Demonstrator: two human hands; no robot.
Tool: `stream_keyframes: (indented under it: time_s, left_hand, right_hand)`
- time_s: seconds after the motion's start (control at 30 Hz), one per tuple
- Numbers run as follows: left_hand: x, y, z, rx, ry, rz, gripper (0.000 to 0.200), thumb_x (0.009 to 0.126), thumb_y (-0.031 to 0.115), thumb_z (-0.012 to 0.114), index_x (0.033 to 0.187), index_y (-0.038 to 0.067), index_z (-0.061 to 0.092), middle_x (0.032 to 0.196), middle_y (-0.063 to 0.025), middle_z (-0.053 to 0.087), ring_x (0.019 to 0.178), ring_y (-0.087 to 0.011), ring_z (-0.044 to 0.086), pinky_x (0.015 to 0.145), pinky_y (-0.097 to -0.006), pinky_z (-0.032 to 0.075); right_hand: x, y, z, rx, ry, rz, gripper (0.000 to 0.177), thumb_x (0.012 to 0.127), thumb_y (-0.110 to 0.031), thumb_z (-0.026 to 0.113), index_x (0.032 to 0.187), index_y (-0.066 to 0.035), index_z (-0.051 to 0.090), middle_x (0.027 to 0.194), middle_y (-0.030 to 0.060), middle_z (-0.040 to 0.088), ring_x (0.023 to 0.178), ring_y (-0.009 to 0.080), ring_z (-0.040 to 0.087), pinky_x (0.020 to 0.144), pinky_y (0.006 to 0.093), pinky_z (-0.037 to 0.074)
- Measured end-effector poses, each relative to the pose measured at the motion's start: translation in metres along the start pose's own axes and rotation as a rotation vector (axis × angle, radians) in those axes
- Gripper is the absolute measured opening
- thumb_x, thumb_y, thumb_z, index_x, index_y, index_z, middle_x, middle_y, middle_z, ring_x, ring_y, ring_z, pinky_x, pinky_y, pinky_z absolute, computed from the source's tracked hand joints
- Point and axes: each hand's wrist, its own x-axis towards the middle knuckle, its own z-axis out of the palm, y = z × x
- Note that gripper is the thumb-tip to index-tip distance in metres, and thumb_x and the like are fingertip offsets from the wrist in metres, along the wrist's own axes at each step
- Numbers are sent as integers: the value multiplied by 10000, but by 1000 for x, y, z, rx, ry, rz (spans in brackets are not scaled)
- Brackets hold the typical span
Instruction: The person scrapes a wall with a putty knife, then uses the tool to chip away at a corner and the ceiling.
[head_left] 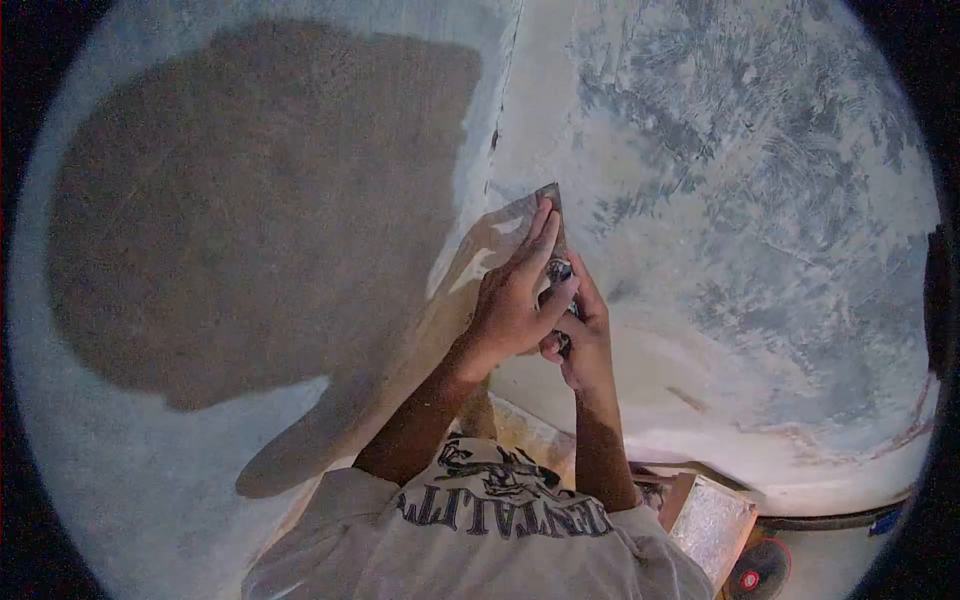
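Observation:
Both my hands are on what looks like a putty knife, with a flat greyish blade and a dark handle. My left hand lays its fingers along the blade, and its thumb reaches across the handle. Wrapped round the lower handle is my right hand, one finger stretched up beside the blade. The blade's pointed top corner rests against or very near the pale strip of wall beside the corner line. Most of the handle is hidden by my fingers.
On the right, a wall face carries patchy white and grey-blue smears. A dark crack runs up the corner. My shadow covers the left wall. Below right are a box-like object and a dark round disc with a red centre.

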Motion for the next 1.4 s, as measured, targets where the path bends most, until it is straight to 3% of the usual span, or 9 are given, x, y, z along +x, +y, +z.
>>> stream_keyframes:
  time_s: [0.17, 0.37, 0.6, 0.8, 0.9, 1.1, 1.2, 1.3, 1.4]
  left_hand:
    - [10, -13, -2, -52, 7, 68, 798, 892, 169, 651, 1534, -38, 224, 1603, -256, 197, 1474, -366, 259, 1161, -402, 296]
    - [11, -10, -7, -38, -56, 6, 761, 930, 163, 607, 1543, -33, 200, 1610, -261, 165, 1487, -379, 210, 1184, -417, 237]
    - [15, -12, -13, -33, -85, -41, 702, 972, 153, 533, 1553, -20, 179, 1618, -242, 155, 1494, -377, 186, 1194, -431, 208]
    - [15, -14, -8, -13, -44, 48, 660, 994, 167, 487, 1570, 54, 186, 1623, -211, 170, 1470, -371, 263, 1160, -422, 301]
    - [20, -4, -18, 51, -64, -41, 667, 989, 181, 503, 1570, 69, 194, 1617, -198, 199, 1443, -364, 325, 1134, -413, 349]
    - [16, 2, -18, 154, -62, -35, 642, 974, 177, 512, 1547, 43, 255, 1582, -207, 283, 1396, -388, 389, 1125, -417, 363]
    - [20, 5, -23, 74, -113, -142, 640, 974, 187, 540, 1548, 71, 280, 1585, -176, 302, 1447, -341, 324, 1165, -394, 304]
    - [16, 4, -8, 75, -27, -92, 671, 942, 154, 580, 1540, 55, 291, 1580, -189, 307, 1434, -336, 353, 1160, -392, 313]
    - [18, 2, -7, 104, 15, -24, 682, 933, 168, 577, 1523, -7, 282, 1562, -257, 289, 1407, -386, 370, 1117, -414, 375]
  right_hand:
    - [4, 6, 7, 175, -28, 53, 725, 875, -21, 532, 1554, -111, 292, 817, 23, 582, 435, 54, 432, 348, 204, 329]
    - [12, 1, 9, 299, -121, 75, 727, 896, -34, 534, 1568, -149, 281, 803, 16, 595, 460, 59, 474, 387, 219, 372]
    - [18, 1, 21, -3, 9, -13, 648, 921, -49, 523, 1541, -134, 352, 878, 23, 649, 433, 42, 449, 384, 211, 366]
    - [14, -4, 29, 41, 55, 24, 602, 964, -83, 507, 1542, -133, 345, 783, 12, 631, 425, 37, 445, 362, 213, 339]
    - [15, -5, 34, 93, 35, 12, 583, 984, -112, 507, 1542, -133, 342, 759, 6, 623, 425, 34, 444, 356, 211, 330]
    - [9, -7, 37, 66, 73, 32, 565, 993, -120, 507, 1536, -118, 349, 827, 12, 644, 429, 28, 438, 362, 206, 333]
    - [9, 0, 34, 80, 61, 42, 554, 997, -138, 514, 1529, -112, 360, 873, 19, 660, 440, 25, 443, 368, 204, 338]
    - [13, 6, 21, 59, 68, 37, 543, 1001, -163, 520, 1521, -113, 374, 867, 17, 658, 448, 27, 450, 375, 202, 344]
    - [15, -2, 19, 71, 29, 61, 545, 995, -176, 532, 1515, -115, 384, 851, 16, 649, 453, 38, 458, 384, 200, 351]
